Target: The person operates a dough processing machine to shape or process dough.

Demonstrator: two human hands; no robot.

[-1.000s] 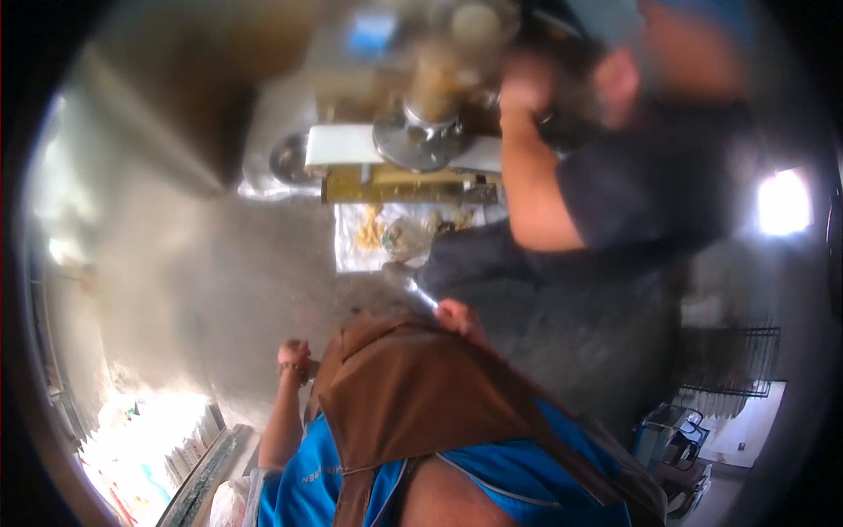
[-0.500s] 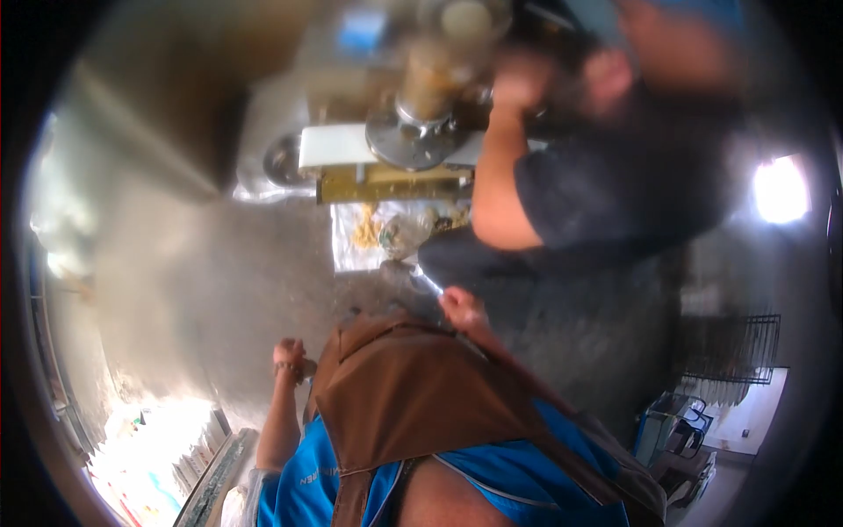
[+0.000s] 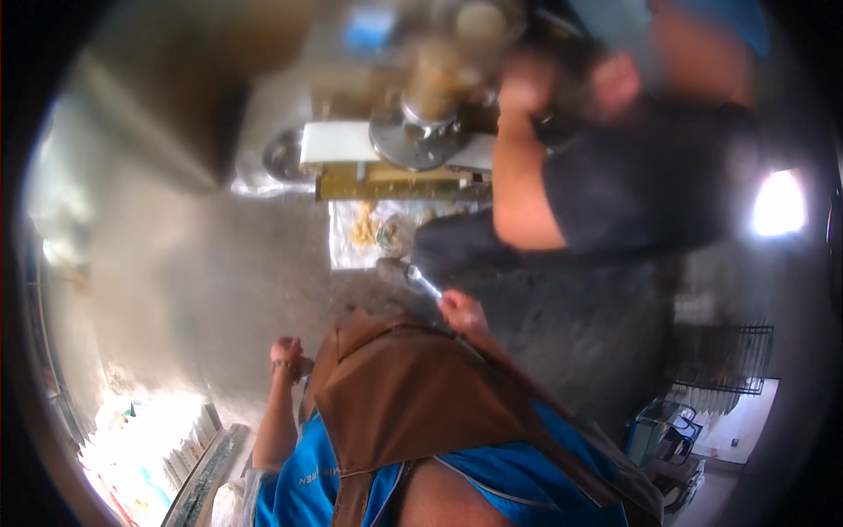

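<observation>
My right hand (image 3: 464,314) is closed around the handle end of a silver wrench (image 3: 426,282), in front of my brown apron (image 3: 421,386). The wrench's head points up and left, close to a co-worker's dark trouser leg (image 3: 457,250). At my left side, my left hand (image 3: 286,353) hangs low with its fingers curled in, a band around its wrist. I see nothing held in it.
A co-worker in a dark shirt (image 3: 641,189) reaches over a machine with a round metal plate (image 3: 420,140); their hands (image 3: 527,83) are blurred. Below lie a pale sheet (image 3: 347,250) with yellowish scraps and a clear bag (image 3: 395,235). A wire rack (image 3: 742,360) stands right.
The co-worker's arm and body have shifted slightly to the right. The wrench shows more clearly beyond my right hand. My left hand has hardly moved.
</observation>
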